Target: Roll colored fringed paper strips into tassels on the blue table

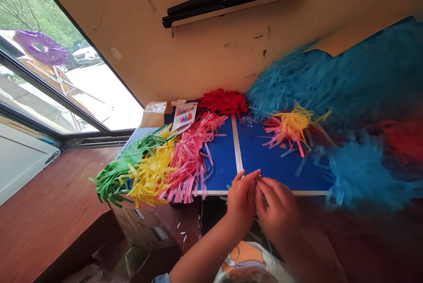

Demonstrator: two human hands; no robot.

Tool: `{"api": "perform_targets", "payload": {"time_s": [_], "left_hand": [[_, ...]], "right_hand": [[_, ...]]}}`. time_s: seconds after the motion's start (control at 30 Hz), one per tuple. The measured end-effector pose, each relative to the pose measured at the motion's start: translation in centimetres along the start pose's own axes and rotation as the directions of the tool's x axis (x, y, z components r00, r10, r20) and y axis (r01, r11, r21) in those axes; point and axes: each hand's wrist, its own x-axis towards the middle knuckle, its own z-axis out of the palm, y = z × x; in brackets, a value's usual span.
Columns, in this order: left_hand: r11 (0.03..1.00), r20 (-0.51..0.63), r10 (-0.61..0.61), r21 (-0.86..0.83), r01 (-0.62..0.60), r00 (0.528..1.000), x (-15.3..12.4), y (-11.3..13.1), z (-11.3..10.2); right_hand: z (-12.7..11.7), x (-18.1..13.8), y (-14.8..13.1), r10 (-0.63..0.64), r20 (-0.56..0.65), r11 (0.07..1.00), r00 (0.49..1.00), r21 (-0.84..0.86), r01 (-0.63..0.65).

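My left hand (240,200) and my right hand (276,208) meet over the front edge of the blue table (257,153). The fingertips of both are pinched together on something too small and hidden to make out. Some thin green strips show around and below the hands, and I cannot tell what they belong to. Left of the hands, pink fringe tassels (194,153), yellow ones (153,166) and green ones (124,168) lie side by side, their ends over the edge. To the right lies a mixed yellow, red and pink bunch (292,124).
Red fringe (224,101) lies at the back. A big blue fringe pile (350,71) fills the right, with more blue fringe (363,168) nearer. A printed card (185,115) stands by a small box (155,114). Cardboard boxes (139,226) sit below. A shelf (244,8) hangs above.
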Motion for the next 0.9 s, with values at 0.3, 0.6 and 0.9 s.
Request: {"api": "perform_targets", "payload": {"time_s": [0.3, 0.6, 0.9], "left_hand": [[0.904, 0.186, -0.165, -0.364, 0.224, 0.969, 0.3, 0.6, -0.8], [0.99, 0.178, 0.098, -0.116, -0.078, 0.979, 0.0, 0.4, -0.9], [0.814, 0.485, 0.397, 0.208, -0.543, 0.78, -0.5, -0.8, -2.0]], "right_hand": [[-1.1, -1.5, -1.3, 0.079, 0.074, 0.984, 0.994, 0.153, -0.089], [-2.0, -1.3, -0.3, 0.28, 0.108, 0.896, 0.954, 0.327, -0.3], [-3.3, 0.0, 1.7, 0.15, 0.426, 0.831, 0.892, 0.435, -0.347]]}}
